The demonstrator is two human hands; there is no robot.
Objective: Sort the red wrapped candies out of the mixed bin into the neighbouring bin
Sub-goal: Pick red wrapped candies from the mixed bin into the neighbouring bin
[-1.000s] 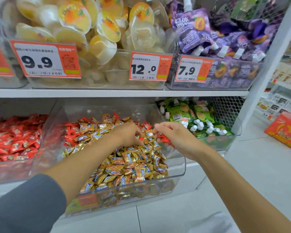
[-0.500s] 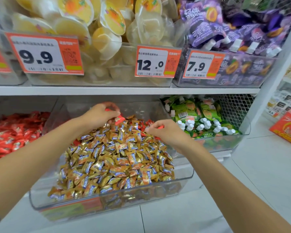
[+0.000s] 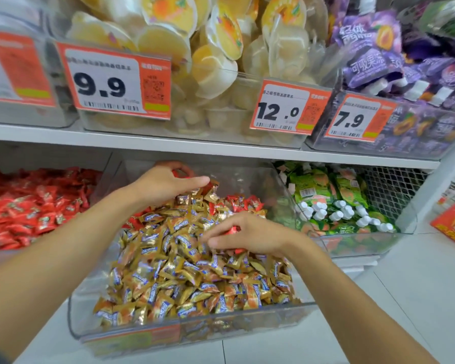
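Note:
A clear mixed bin (image 3: 168,334) holds a heap of gold wrapped candies (image 3: 184,279) with a few red wrapped candies (image 3: 243,202) at its back. The neighbouring bin (image 3: 101,179) to the left is full of red candies (image 3: 29,208). My left hand (image 3: 163,183) hovers at the back of the mixed bin, fingers curled round red candies, index finger pointing right. My right hand (image 3: 250,235) lies on the gold heap near the middle right and pinches a red candy (image 3: 233,229) between its fingers.
A bin of green pouches with white caps (image 3: 334,206) stands right of the mixed bin. The white shelf edge (image 3: 195,145) runs just above my hands, with bins of jelly cups and purple pouches and orange price tags on top. White floor tiles lie below.
The view has shifted closer. My left hand stays at the back of the mixed bin with its red candies. My right hand has lowered onto the gold heap, still pinching a red candy.

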